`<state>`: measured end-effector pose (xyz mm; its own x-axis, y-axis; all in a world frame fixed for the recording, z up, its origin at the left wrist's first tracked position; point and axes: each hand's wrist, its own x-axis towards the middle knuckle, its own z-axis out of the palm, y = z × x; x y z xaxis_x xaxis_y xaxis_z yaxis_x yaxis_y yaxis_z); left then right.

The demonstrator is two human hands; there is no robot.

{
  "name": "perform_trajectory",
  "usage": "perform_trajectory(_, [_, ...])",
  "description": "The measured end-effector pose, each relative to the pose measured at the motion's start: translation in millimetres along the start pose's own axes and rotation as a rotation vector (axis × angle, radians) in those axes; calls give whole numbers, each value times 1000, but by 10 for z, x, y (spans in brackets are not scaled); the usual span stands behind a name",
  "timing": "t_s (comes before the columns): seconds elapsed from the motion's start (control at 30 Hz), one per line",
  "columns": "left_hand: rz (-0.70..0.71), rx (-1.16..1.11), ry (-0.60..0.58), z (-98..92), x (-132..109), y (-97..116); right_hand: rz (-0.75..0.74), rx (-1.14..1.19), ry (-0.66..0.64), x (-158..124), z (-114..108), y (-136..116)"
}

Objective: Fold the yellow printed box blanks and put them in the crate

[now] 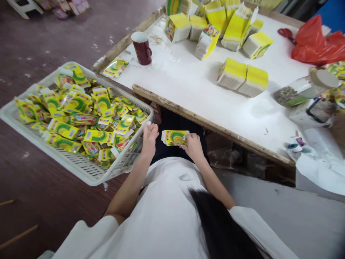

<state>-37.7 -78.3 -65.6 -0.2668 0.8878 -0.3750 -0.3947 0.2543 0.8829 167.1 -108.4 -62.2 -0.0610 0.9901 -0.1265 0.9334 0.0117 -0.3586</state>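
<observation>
My right hand (193, 146) grips the right end of a small stack of flat yellow cartons (175, 137), held over my dark lap. To the left of the stack, my left hand (150, 141) is raised at the basket's right rim, its fingers apart and nothing visible in them. The white plastic basket (93, 180) beside me is heaped with yellow packets (78, 102).
A white-topped table (183, 82) with a wooden edge lies ahead, bearing a maroon mug (142, 50), yellow carton stacks (242, 77), a jar (302, 90) and a red plastic bag (318, 45). A white stool (25, 6) stands at the upper left.
</observation>
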Motion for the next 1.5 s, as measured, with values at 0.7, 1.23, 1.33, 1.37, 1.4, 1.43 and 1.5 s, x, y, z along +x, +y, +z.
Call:
perform_trajectory(0.7, [-168,51,-224,71,-45,-230,86,-1,0,43,6,-35])
perform_trajectory(1.23, [44,-514,-229,452,-475,225,-311,735,-87,-91,-404,-316])
perform_trajectory(1.33, [117,-536,-289,478,-526,272,-248,828,-31,-113,-373,-356])
perform_trajectory(1.37, [132,-520,-328,485,-536,261,-237,824,-10,-119,-366,-366])
perform_trajectory(1.4, [127,-500,-362,494,-541,244,-240,808,8,-127,-363,-381])
perform_trajectory(1.43, [106,-479,-384,506,-541,229,-258,788,20,-138,-365,-401])
perform_trajectory(1.5, [56,-450,-389,538,-532,217,-308,788,32,-173,-377,-456])
